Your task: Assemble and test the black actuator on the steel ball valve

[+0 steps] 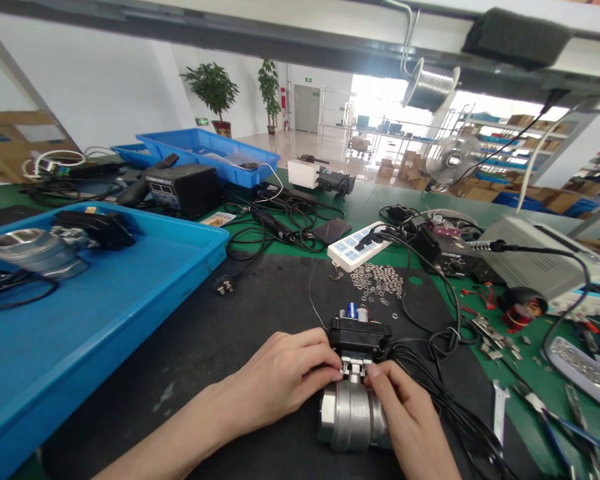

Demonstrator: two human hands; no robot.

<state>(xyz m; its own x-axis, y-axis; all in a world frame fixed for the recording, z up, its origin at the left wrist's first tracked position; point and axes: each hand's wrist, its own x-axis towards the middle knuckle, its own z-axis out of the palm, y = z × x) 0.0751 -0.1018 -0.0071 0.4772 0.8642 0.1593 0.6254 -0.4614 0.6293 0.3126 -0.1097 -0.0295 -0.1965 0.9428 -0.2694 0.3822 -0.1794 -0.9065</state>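
Note:
A steel ball valve (354, 415) lies on the black mat in front of me, with a black actuator housing (359, 333) joined to it by a metal bracket (356, 368). Small electronic parts, one with a blue body, show on top of the housing. My left hand (293, 367) is closed in a pinch at the bracket's left end. On the right end, the thumb and fingers of my right hand (407, 407) are pinched together. Whatever small piece either pinch holds is hidden by the fingertips. Many small metal washers (377, 281) lie scattered behind the housing.
At left stands a blue tray (145, 287) with another valve assembly (43, 253) in it. A white power strip (360, 247) sits behind the washers. Black cables (430, 387), a wrench (500, 410) and pliers (543, 413) lie to the right. A solder spool (433, 87) hangs overhead.

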